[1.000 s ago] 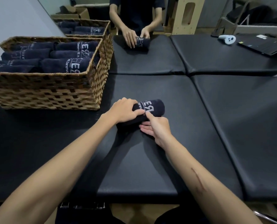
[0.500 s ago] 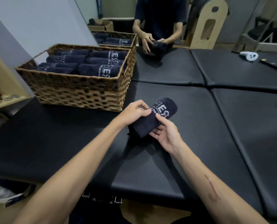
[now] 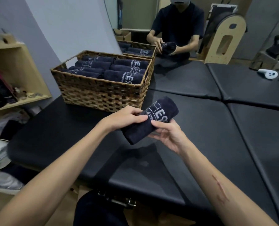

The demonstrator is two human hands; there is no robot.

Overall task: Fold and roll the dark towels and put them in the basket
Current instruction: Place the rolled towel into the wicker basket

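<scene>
A rolled dark towel (image 3: pixel 149 119) with white lettering is lifted above the black padded table (image 3: pixel 200 144). My left hand (image 3: pixel 127 117) grips its upper left side with curled fingers. My right hand (image 3: pixel 167 134) cups it from below, thumb on top. The wicker basket (image 3: pixel 103 93) stands on the table just beyond and to the left, holding several rolled dark towels (image 3: pixel 124 75) laid side by side.
A mirror at the far wall reflects a person (image 3: pixel 178 26) holding a towel and the basket. A white controller (image 3: pixel 268 73) lies at the far right of the table. A wooden shelf (image 3: pixel 13 75) with clutter stands left of the table.
The rolled towel has been lifted off the table in both hands and raised toward the basket. The view has swung left, showing the shelf.
</scene>
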